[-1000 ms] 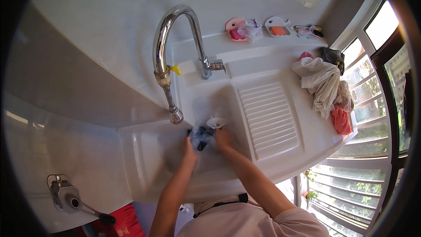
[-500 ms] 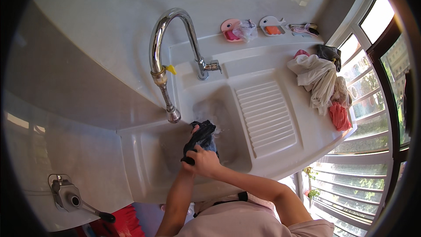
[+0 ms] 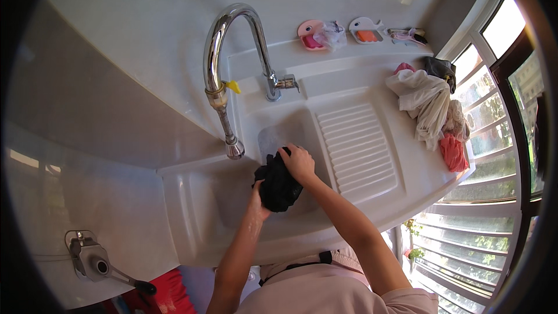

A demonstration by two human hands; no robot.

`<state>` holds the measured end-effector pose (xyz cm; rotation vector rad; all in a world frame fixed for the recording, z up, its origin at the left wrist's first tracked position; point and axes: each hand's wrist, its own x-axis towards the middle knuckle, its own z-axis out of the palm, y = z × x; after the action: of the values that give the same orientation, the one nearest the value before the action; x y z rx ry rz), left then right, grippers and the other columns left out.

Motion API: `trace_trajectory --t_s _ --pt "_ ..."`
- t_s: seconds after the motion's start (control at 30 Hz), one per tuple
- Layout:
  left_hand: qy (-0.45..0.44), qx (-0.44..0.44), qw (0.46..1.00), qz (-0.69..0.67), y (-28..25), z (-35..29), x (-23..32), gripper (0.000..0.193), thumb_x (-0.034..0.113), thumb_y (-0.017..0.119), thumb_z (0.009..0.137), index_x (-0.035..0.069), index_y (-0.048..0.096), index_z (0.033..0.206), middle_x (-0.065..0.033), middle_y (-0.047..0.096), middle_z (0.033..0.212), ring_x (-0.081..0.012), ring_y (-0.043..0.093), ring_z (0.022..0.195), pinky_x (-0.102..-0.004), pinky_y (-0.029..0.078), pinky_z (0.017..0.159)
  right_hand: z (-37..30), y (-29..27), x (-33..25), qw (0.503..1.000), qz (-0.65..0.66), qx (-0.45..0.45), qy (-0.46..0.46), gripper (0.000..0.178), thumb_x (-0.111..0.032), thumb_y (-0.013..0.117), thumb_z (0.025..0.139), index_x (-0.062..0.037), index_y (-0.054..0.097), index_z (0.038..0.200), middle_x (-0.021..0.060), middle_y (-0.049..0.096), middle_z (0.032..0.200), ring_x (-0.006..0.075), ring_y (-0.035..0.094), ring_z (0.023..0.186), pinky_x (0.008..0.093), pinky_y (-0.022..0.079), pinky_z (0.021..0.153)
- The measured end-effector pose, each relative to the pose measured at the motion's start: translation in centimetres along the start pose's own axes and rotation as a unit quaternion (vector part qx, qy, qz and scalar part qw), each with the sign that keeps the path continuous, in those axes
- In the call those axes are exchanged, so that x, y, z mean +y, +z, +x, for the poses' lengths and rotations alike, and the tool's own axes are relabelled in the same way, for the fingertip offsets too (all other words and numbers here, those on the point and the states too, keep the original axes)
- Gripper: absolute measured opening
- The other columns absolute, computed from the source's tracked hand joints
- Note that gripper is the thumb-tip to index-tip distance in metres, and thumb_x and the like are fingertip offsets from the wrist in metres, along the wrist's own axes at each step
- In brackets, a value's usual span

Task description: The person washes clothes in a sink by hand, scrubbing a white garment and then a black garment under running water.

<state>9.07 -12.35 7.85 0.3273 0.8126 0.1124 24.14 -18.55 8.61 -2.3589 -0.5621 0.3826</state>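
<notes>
A bunched black cloth garment [image 3: 278,185] is between my two hands over the white sink basin [image 3: 235,197]. My left hand [image 3: 260,202] grips its lower left side, with wet skin and a few suds on the forearm. On its upper right side, my right hand [image 3: 299,163] curls over the fabric. Parts of the fingers of both hands are hidden by the cloth. Cloudy water [image 3: 272,138] shows in the basin beyond the garment. Just to the upper left, the spout of a chrome gooseneck tap [image 3: 235,149] hangs down, and no water runs from it.
Right of the basin is a ribbed washboard [image 3: 357,148]. A pile of clothes [image 3: 427,102] lies on the right ledge. Two fish-shaped soap dishes, pink [image 3: 309,32] and white [image 3: 365,29], stand at the back beside brushes [image 3: 407,36]. A hand crank [image 3: 102,264] is on the left wall.
The black garment has been bunched into a rounder bundle. My right hand has moved up and right onto its far side; my left hand, formerly mostly covered, now shows at its lower left.
</notes>
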Motion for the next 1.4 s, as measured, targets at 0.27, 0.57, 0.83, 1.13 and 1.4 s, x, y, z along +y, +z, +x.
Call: trace_trajectory --t_s 0.27,0.57,0.83,1.13,1.4 --pt "0.305 0.177 0.875 0.332 -7.5 -1.7 8.4 0.041 0.030 0.037 0.095 0.010 0.045 0.130 -0.0139 0.055 0.120 -0.0234 0.059 0.100 -0.0375 0.045 0.084 -8.6 -7.8 0.9 0.986 0.063 -0.137 -0.074 0.047 -0.035 0.057 0.087 -0.0111 0.048 0.125 0.0275 0.045 0.114 0.0451 0.055 0.093 0.0484 0.047 0.079" --pt "0.093 0.109 0.787 0.600 -14.1 8.5 2.2 0.030 0.028 0.057 0.086 0.003 0.060 0.103 -0.0087 0.062 0.090 -0.0174 0.057 0.080 -0.0341 0.046 0.068 -6.0 -1.1 4.4 0.966 -0.186 -0.143 -0.105 0.048 -0.039 0.060 0.082 -0.0072 0.050 0.117 0.0177 0.059 0.093 0.0368 0.060 0.085 0.0439 0.048 0.075" --pt "-0.022 -0.050 0.938 0.342 -6.1 9.9 -0.2 0.017 0.022 0.063 0.083 0.010 0.052 0.082 0.0019 0.043 0.057 -0.0093 0.044 0.050 -0.0289 0.042 0.052 -2.0 4.8 8.7 0.943 -0.245 -0.194 -0.114 0.046 -0.020 0.070 0.069 -0.0063 0.055 0.110 0.0147 0.060 0.095 0.0322 0.053 0.100 0.0459 0.042 0.084" --pt "0.182 -0.013 0.978 0.102 -8.3 -5.2 8.1 0.023 0.020 0.046 0.080 0.010 0.055 0.098 -0.0020 0.057 0.094 -0.0202 0.055 0.090 -0.0407 0.042 0.087 -3.4 -9.8 0.4 0.915 0.154 -0.239 -0.287 0.034 -0.005 0.059 0.076 -0.0101 0.063 0.109 0.0108 0.053 0.086 0.0290 0.050 0.090 0.0377 0.041 0.084" --pt "0.159 0.208 0.825 0.501 -13.1 -2.7 7.8 0.050 0.023 0.063 0.078 0.012 0.043 0.123 -0.0101 0.052 0.117 -0.0288 0.049 0.109 -0.0487 0.037 0.093 0.3 3.7 3.7 0.917 0.216 -0.276 -0.190 0.070 -0.024 0.064 0.079 -0.0102 0.032 0.139 0.0227 0.041 0.133 0.0360 0.040 0.122 0.0382 0.033 0.102"
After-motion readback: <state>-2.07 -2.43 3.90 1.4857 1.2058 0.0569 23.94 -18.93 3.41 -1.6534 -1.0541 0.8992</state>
